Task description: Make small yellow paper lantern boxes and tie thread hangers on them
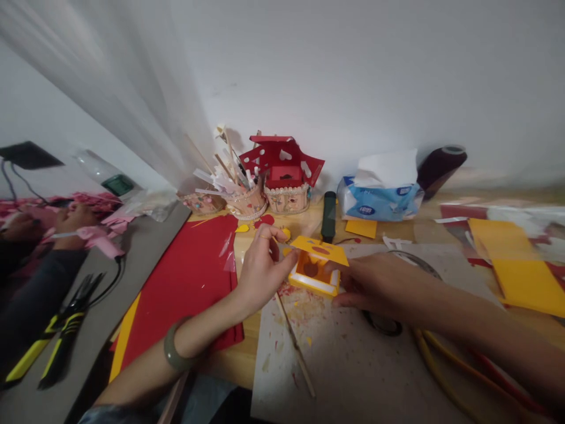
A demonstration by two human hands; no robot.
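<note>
A small yellow paper box (316,266) with heart-shaped cut-outs sits on a speckled grey mat (353,353) at the middle of the table. My left hand (261,266) grips its left side, fingers curled and pinched at the lid's edge. My right hand (375,284) holds the box's right side, fingers closed against it. A thin wooden stick (295,344) lies on the mat just below the box. I wear a green bangle (173,352) on my left wrist.
Red sheet (185,288) lies left of the box. At the back stand a red paper house (282,162), a cup of sticks (241,197), a black glue gun (328,215), a tissue pack (382,197). Yellow sheets (521,265) lie right. Another person's hands (66,221) and pliers (62,330) at left.
</note>
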